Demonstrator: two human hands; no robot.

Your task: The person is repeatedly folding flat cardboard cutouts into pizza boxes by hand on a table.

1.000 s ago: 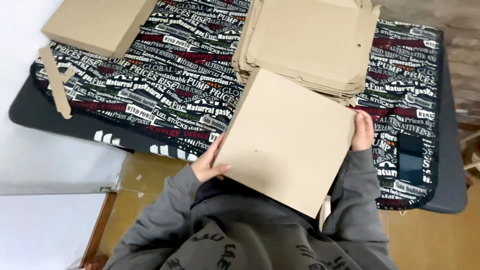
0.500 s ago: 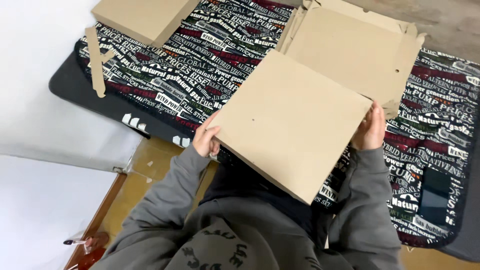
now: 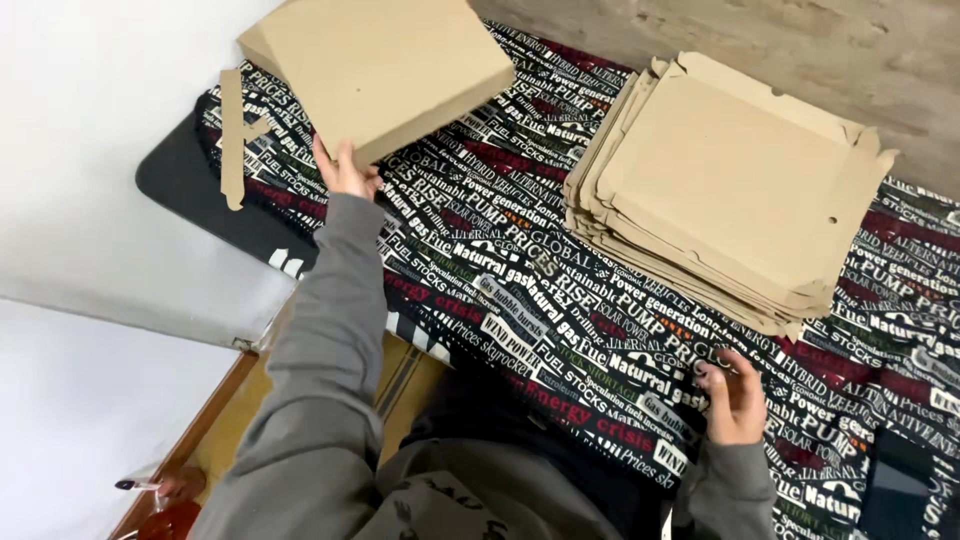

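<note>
Printed cloth, black with white and red lettering, covers the tabletop [image 3: 520,290], which stands against a white wall on one side and a grey floor beyond. The left hand [image 3: 345,172] reaches far out, its fingers closed on the near edge of a folded cardboard box [image 3: 385,60], a flat, closed, plain brown square with clean edges. The box sits tilted at the far left of the tabletop, its near edge lifted by the grip, apparently over another like it, though what lies under it is mostly hidden. That spot looks like the place for finished boxes, kept well apart from the raw stock. The right hand [image 3: 735,395] holds nothing; it rests loosely curled on the cloth at the near edge, just in front of a stack of flat box blanks [image 3: 730,190]. These blanks lie unfolded, flaps and notches showing, piled roughly square within easy reach. A narrow cardboard strip [image 3: 232,135] lies on the cloth just left of the box. A dark phone [image 3: 895,490] lies at the near right corner.
</note>
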